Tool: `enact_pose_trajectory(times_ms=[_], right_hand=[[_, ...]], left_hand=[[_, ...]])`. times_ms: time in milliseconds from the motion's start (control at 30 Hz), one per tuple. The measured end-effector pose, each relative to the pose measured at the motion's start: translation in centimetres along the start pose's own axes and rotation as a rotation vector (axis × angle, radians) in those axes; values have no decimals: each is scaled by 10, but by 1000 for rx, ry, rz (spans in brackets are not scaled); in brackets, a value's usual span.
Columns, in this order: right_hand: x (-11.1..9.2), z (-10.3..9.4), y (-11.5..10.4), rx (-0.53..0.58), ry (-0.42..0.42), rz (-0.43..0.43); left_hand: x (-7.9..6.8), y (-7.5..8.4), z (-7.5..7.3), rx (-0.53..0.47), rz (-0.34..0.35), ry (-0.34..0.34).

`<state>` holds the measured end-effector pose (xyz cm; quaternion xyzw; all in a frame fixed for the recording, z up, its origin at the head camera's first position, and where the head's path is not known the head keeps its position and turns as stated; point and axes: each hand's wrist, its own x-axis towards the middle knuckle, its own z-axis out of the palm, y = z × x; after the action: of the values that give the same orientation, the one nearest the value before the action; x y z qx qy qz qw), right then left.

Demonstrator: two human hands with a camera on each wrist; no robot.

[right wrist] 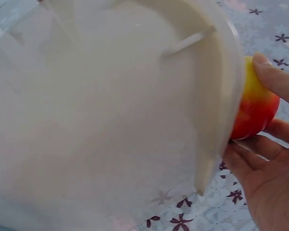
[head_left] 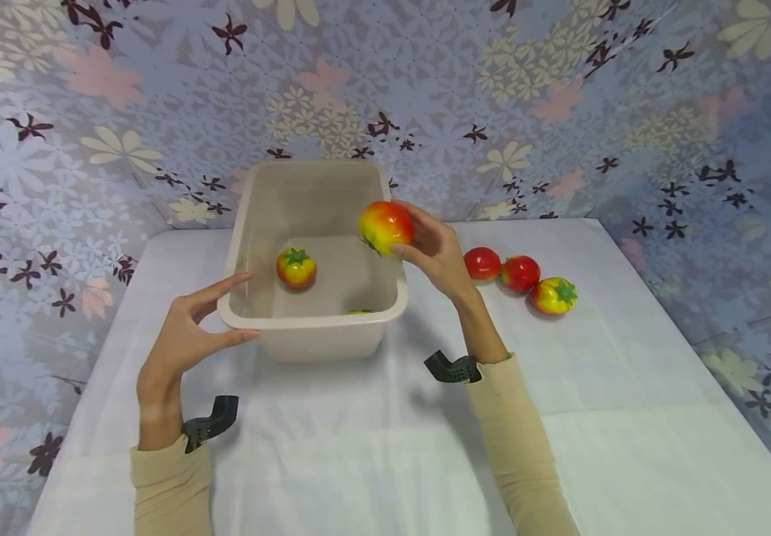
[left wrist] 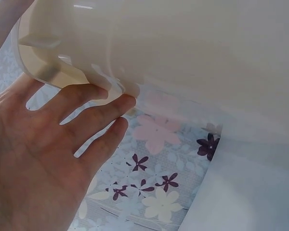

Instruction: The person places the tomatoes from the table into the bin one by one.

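My right hand (head_left: 434, 249) holds a shiny red-and-yellow toy tomato (head_left: 385, 227) between thumb and fingers, above the right rim of a beige plastic bin (head_left: 325, 323). In the right wrist view, the bin's rim partly covers this tomato (right wrist: 255, 103). At the bin's front left corner, my left hand (head_left: 187, 327) grips the rim, thumb at the front and fingers along the left side. Inside the bin lies another tomato (head_left: 296, 269) with its green leafy top up. A sliver of a further yellow-green piece (head_left: 359, 312) shows behind the front wall, mostly hidden.
Right of the bin, two red tomatoes (head_left: 520, 274) and a yellow-red one (head_left: 553, 296) with a green top lie in a row on the white-covered table (head_left: 626, 461). A flower-patterned backdrop (head_left: 426, 89) stands behind and at both sides.
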<state>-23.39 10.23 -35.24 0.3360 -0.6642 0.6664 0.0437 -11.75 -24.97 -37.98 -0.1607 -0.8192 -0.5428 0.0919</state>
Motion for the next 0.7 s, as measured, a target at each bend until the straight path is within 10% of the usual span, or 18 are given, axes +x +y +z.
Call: enact_pose_trajectory(times_ms=[700], right_hand=[[2, 12, 18, -56, -5, -61]], left_hand=[[-1, 2, -1, 24, -15, -11]])
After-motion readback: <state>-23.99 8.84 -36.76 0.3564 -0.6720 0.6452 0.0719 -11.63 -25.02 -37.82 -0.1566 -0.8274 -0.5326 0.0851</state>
